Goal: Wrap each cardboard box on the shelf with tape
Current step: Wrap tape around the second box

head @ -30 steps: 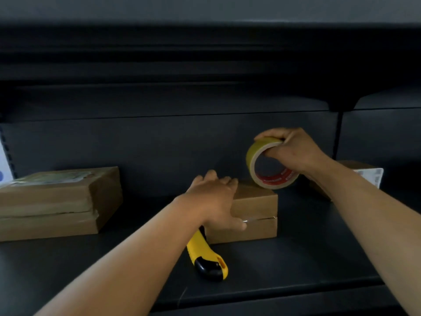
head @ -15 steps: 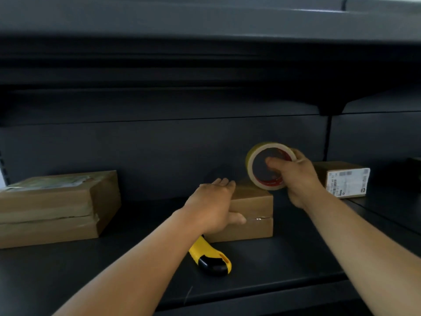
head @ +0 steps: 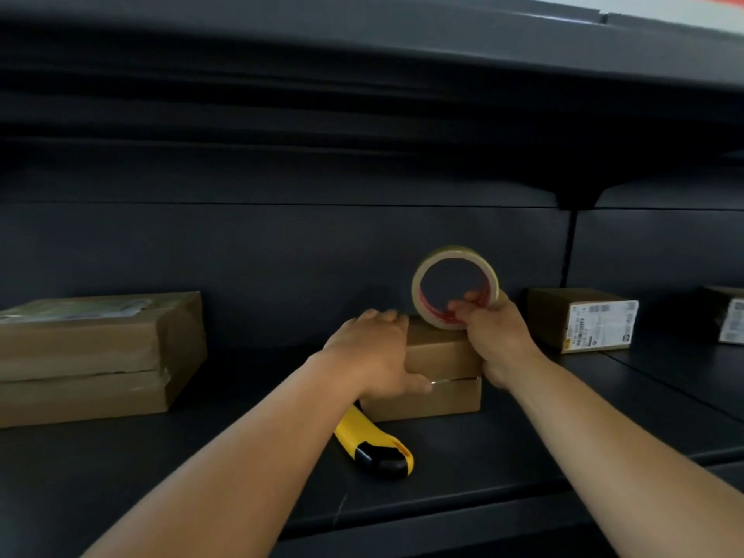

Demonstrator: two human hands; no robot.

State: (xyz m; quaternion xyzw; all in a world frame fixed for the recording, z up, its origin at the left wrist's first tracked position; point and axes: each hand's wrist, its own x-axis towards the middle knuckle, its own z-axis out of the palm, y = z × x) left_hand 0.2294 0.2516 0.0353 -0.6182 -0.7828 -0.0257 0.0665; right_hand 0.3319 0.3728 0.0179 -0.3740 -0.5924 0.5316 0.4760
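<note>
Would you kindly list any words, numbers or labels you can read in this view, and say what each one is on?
No text here is legible.
White label on the small brown cardboard box at right: barcode and print lines, too blurred to read.
White label on the box at the far right edge: too blurred.
Red printing inside the yellowish tape roll core: unreadable.
Yellow and black utility knife: no visible text.

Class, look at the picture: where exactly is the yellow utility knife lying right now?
In the head view, the yellow utility knife lies on the shelf, just in front of the small cardboard box, partly under the left forearm.

Tape roll [head: 455, 287] seemingly atop small box [head: 443, 358]
</note>
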